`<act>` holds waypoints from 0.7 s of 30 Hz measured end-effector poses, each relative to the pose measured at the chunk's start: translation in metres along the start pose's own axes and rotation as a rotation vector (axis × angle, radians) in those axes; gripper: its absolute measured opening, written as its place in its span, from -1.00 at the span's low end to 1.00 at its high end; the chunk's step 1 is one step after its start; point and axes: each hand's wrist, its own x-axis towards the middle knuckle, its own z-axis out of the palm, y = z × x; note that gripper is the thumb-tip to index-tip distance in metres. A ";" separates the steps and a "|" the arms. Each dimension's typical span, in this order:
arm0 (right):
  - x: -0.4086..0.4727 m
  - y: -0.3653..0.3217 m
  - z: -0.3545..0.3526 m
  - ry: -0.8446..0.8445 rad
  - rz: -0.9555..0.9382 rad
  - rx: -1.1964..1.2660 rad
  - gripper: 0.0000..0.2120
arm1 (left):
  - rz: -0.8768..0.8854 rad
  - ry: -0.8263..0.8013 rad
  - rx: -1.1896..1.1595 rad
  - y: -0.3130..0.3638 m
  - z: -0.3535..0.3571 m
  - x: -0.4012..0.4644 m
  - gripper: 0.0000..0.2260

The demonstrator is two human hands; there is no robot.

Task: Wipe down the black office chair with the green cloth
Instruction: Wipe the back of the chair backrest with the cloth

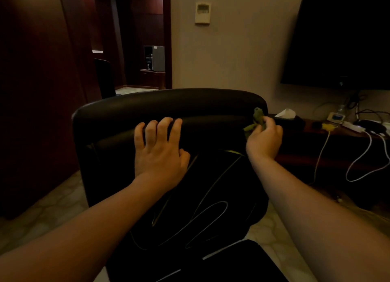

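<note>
The black office chair (168,104) fills the middle of the view, its padded leather backrest facing me. My left hand (159,148) lies flat on the backrest's upper cushion, fingers spread over the fold below the top roll. My right hand (264,139) grips the bunched green cloth (257,116) and presses it against the right end of the backrest near its top corner. Most of the cloth is hidden inside my fist. A dark garment with pale piping drapes over the seat below my arms.
A low dark wooden table (329,134) stands right of the chair with a tissue box (288,118), chargers and white cables (367,153). A black wall screen (341,39) hangs above it. A dark wooden wall and an open doorway (130,39) lie to the left. The floor is pale tile.
</note>
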 end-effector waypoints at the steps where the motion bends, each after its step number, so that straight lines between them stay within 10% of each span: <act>1: -0.007 -0.002 0.001 -0.014 -0.041 0.007 -0.70 | -0.004 0.008 -0.001 -0.001 0.001 0.000 -0.31; 8: -0.070 0.007 0.014 -0.234 -0.501 0.099 -0.73 | -0.014 0.030 -0.004 0.001 0.003 0.002 -0.31; 21: 0.021 -0.002 0.005 0.033 0.212 0.036 -0.73 | 0.006 0.031 -0.041 0.002 0.002 0.009 -0.33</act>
